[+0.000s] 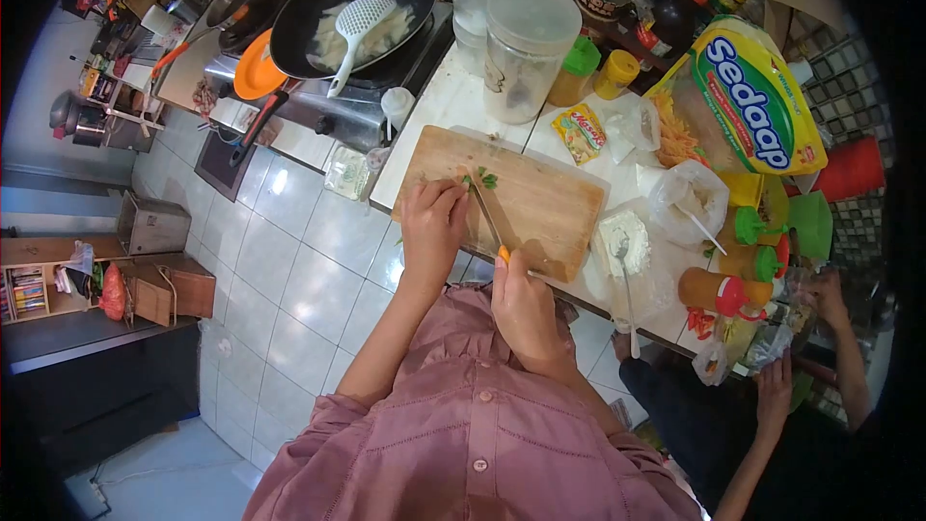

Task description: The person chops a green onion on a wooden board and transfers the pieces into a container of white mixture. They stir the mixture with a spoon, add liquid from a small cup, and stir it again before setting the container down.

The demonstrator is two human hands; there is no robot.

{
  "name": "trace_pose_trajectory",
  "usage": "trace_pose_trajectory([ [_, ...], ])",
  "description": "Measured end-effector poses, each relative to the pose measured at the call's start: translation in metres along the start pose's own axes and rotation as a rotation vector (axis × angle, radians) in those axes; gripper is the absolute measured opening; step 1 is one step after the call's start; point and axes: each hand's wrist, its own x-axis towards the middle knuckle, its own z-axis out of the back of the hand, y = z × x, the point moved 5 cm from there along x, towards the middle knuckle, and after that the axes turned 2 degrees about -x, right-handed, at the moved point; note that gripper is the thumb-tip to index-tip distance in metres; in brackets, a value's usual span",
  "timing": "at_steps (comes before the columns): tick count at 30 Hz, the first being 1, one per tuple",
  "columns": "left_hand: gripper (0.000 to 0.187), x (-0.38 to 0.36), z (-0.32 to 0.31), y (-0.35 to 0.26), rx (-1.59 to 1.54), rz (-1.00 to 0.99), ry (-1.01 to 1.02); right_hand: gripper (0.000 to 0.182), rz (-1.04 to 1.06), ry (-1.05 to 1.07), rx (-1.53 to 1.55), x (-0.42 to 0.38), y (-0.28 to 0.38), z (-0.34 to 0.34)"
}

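A wooden cutting board [550,198] lies on the white tiled counter in front of me. My right hand [524,307] is wrapped round the orange handle of a knife [490,212], whose blade points away across the board. My left hand [431,232] rests at the board's left part, fingers bent together, with a bit of green leaf at the fingertips beside the blade. Small chopped green leaves [488,179] lie just past the knife tip.
A black frying pan [299,43] with food and a white slotted spatula [359,24] sits on the stove. Plastic jars [526,58], a seasoning packet [579,132], sauce bottles [719,291] and white powder with a spoon [622,236] surround the board. Another person's hands [774,391] work at right.
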Motion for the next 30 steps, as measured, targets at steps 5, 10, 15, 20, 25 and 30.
trace_pose_trajectory([
  [5,0.011,0.001,0.000,0.000,-0.001,0.000,-0.005,0.023,-0.006,0.006,-0.065,0.001,0.000,-0.005],
  [10,0.010,0.002,-0.001,0.000,0.020,0.015,-0.003,0.023,0.000,0.016,-0.092,0.006,0.005,-0.004],
  [15,0.010,0.002,-0.002,0.002,0.024,-0.017,-0.006,0.023,-0.010,-0.047,-0.221,0.012,0.007,-0.008],
  [20,0.010,0.001,-0.002,0.000,0.022,-0.025,-0.003,0.024,-0.007,-0.095,-0.272,0.021,0.016,-0.010],
  [25,0.007,0.001,-0.002,0.000,-0.009,-0.004,-0.038,0.025,-0.018,-0.092,-0.226,0.012,0.009,-0.013],
  [30,0.007,0.001,0.000,-0.001,-0.014,0.000,-0.051,0.024,-0.097,0.038,-0.310,-0.016,0.005,0.001],
])
